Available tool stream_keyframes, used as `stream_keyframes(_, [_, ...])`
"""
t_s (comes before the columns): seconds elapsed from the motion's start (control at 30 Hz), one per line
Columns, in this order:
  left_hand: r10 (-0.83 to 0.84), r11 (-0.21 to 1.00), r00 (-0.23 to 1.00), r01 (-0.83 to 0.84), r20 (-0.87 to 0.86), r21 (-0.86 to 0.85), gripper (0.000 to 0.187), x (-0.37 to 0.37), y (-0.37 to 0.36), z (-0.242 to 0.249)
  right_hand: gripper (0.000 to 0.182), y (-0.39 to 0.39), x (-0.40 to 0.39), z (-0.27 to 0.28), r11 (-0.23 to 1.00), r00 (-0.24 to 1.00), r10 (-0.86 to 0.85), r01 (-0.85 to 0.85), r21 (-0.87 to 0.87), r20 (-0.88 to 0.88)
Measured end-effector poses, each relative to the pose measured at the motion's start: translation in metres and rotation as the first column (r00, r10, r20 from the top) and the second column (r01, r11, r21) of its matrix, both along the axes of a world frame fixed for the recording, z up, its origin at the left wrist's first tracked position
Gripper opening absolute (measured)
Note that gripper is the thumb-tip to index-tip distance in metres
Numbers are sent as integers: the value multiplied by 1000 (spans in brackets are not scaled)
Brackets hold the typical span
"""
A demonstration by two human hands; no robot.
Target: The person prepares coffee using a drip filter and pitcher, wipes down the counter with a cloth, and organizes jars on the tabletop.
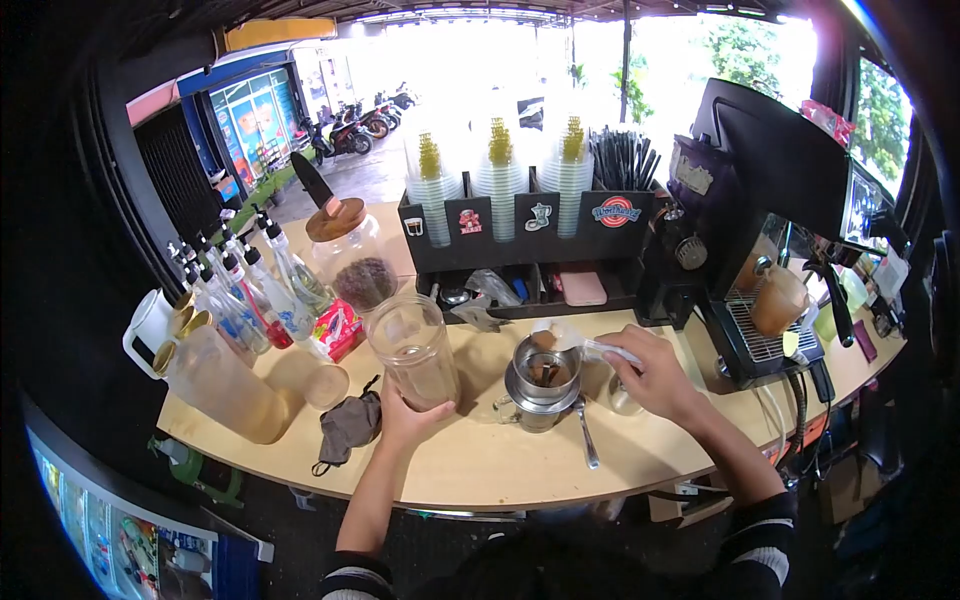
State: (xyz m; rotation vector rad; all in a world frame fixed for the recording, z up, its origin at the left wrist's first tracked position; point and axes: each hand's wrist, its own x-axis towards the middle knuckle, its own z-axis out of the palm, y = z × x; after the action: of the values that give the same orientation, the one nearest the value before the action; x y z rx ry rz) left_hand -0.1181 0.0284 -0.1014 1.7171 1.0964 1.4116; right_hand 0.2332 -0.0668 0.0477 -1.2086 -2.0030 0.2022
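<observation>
The left hand (408, 418) curls around the lower part of the clear jar (408, 350), its thumb along the near side and some fingers hidden, the left forearm (370, 505) rising from below. The right hand (652, 368) is closed on the handle of the white scoop (613, 352), its bowl over the open metal filter (540, 396), with the right forearm (738, 458) angling in from the lower right. Between the 2 hands, the filter sits atop a glass cup (530, 419) on the tabletop (480, 470).
</observation>
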Motion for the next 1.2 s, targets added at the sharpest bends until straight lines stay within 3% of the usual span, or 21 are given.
stream_keyframes(0.07, [45,998,996,-41,-74,50,94,-3,5,-6,18,-3,-2,1,1000,1000,-17,17,-5,-21])
stream_keyframes(0.43, [8,999,999,-7,-38,38,96,0,2,-1,17,4,0,-3,1000,996,-18,16,-22,-82])
stream_keyframes(0.6, [65,994,997,-61,-51,87,98,4,-3,7,18,21,-23,28,996,973,89,-90,4,-214])
stream_keyframes(0.63, [53,997,996,-50,-65,53,98,3,-5,11,18,20,-34,46,994,985,42,-58,-91,-167])
stream_keyframes(0.7, [49,999,996,-48,-75,18,98,2,-6,15,18,36,-55,57,992,982,96,-108,-66,-164])
stream_keyframes(0.77, [20,994,991,-5,-134,105,98,1,-2,17,18,52,-76,68,986,975,149,-158,-44,-162])
stream_keyframes(0.83, [19,995,990,-5,-138,100,100,-1,0,16,17,69,-98,79,964,963,267,-267,-1,-24])
stream_keyframes(0.97, [71,997,982,-62,-174,54,105,-6,1,7,16,98,-133,85,947,928,321,-314,-67,188])
stream_keyframes(1.1, [65,996,994,-60,-87,60,109,-7,-1,11,16,107,-149,80,948,926,317,-314,-49,204])
stream_keyframes(1.17, [162,961,973,-118,-166,249,109,-12,-1,15,18,99,-141,81,951,935,299,-308,19,190])
stream_keyframes(1.2, [159,963,973,-115,-168,246,109,-15,3,14,19,93,-134,82,949,943,284,-303,88,175])
